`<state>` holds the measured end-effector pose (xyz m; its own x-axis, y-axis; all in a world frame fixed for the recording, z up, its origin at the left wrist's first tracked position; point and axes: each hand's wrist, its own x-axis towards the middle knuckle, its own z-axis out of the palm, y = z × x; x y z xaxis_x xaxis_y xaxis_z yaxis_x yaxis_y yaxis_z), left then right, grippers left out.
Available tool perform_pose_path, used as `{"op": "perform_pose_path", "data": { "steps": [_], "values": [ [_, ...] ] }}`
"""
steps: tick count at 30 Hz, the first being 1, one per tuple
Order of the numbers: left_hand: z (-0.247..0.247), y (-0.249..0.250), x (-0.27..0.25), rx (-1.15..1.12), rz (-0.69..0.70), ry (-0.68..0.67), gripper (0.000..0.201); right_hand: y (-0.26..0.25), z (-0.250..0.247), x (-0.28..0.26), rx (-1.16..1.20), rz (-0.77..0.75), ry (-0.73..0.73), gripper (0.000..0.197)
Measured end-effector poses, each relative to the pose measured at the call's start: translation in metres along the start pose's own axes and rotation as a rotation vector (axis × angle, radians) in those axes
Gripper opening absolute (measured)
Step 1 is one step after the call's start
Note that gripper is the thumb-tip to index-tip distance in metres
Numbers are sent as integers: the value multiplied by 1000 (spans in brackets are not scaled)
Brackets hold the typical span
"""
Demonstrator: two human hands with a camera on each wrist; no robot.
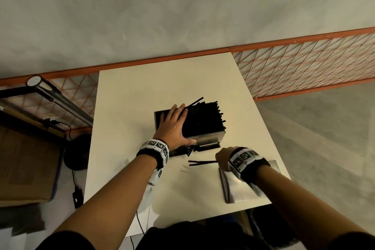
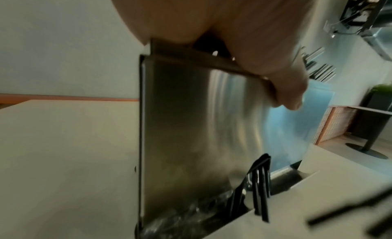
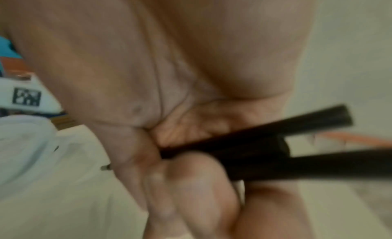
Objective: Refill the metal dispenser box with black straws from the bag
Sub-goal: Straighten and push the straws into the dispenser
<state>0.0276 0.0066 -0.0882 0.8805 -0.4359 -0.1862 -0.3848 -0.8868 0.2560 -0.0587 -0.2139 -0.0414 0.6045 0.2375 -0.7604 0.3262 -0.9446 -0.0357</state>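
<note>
A box [image 1: 205, 140] stands near the middle of the table [image 1: 125, 128], toward its far edge. Straws [image 1: 205, 119] fill the box from the top, their ends jutting past its right side. The left hand [image 1: 172, 126] lies on the box's left part, thumb over its near edge. More straws [image 1: 189, 150] poke from the slot at the box's near foot onto the table. Nearer and to the right, the right hand [image 1: 223, 158] holds a few straws [image 1: 199, 162] pointing left. A lid [image 1: 241, 189] lies at the near right corner, under the right wrist.
</note>
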Motion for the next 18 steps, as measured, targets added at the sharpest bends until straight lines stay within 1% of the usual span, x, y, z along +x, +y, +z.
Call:
{"op": "perform_pose_path", "data": {
  "steps": [2,3,5,7,9,10,11,13,16,18],
  "values": [
    [-4,1,-1,-97,1,-16,115,3,-34,-27,-145,7,126,30],
    [-7,0,-2,-172,1,-8,105,5,-55,-39,-186,15,161,31],
    [-12,0,-3,-348,-9,28,80,13,-91,-53,-239,33,144,30],
    [-18,-1,-6,-536,-51,108,60,21,-121,-58,-295,20,195,29],
    [-18,-2,-11,-660,-83,227,50,22,-136,-53,-355,15,329,21],
    [-20,0,-13,-675,-83,272,48,21,-141,-47,-376,10,397,15],
    [-18,1,-17,-669,-73,287,50,15,-140,-39,-387,-2,423,10],
    [-13,4,-20,-611,-29,290,60,-2,-141,-21,-394,-33,433,11],
    [2,3,-19,-491,8,244,73,-27,-140,8,-376,-94,438,18],
    [11,0,-17,-409,-16,198,77,-31,-144,22,-321,-128,442,20]
  ]
}}
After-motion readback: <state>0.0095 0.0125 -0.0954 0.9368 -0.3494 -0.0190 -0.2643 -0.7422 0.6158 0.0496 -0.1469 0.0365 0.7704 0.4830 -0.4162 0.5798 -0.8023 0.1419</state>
